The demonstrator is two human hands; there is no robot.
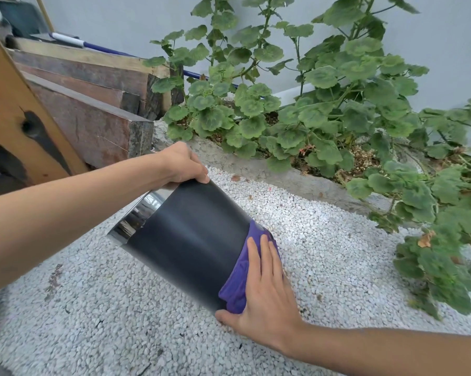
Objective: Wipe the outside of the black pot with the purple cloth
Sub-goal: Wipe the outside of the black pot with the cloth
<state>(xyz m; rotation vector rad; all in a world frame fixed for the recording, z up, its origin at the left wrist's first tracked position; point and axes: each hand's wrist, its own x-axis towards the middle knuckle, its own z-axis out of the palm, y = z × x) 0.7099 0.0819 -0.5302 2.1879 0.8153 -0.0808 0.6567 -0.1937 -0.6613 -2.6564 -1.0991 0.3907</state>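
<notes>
The black pot (185, 237) is a tall cylinder with a shiny chrome band at one end, tilted over the white gravel with that band pointing left toward me. My left hand (181, 164) grips the pot's upper edge from above. The purple cloth (238, 283) is bunched against the pot's lower right end. My right hand (261, 297) presses flat on the cloth, fingers spread and thumb under the pot's edge. The pot's inside and far side are hidden.
White gravel (323, 240) covers the ground below the pot. A concrete planter edge (256, 164) with leafy green plants (323, 109) runs along the back and right. Stacked wooden planks (87, 104) and a leaning board (14, 109) stand at the left.
</notes>
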